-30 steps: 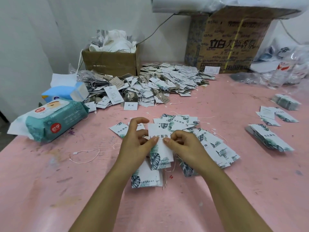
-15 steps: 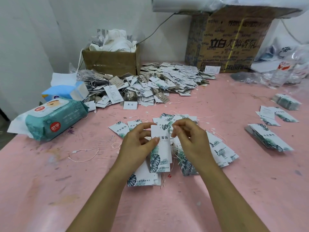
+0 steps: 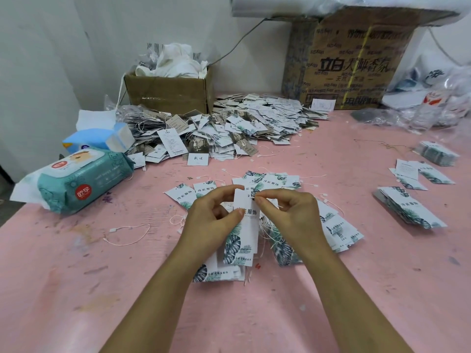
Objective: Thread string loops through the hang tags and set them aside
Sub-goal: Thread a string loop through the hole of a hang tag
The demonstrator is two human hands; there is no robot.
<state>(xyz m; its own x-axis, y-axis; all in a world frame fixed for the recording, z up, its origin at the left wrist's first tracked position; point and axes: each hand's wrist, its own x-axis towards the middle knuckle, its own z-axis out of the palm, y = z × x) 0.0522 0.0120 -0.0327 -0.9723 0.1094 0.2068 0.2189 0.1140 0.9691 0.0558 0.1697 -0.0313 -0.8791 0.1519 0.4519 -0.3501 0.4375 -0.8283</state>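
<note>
Soft, even indoor light is filling the scene, casting only faint shadows on the pink table [image 3: 356, 289]. Wide-angle distortion is bending the edges. Far cardboard box [image 3: 356, 59] lettering is looking slightly soft and smeared.

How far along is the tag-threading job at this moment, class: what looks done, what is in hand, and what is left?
Done: a big heap of strung tags lies at the back of the pink table. In hand: the left hand holds a leaf-print tag upright while the right hand pinches at its top edge, apparently feeding a string. Left: loose tags beneath the hands and stacks on the right.
</note>
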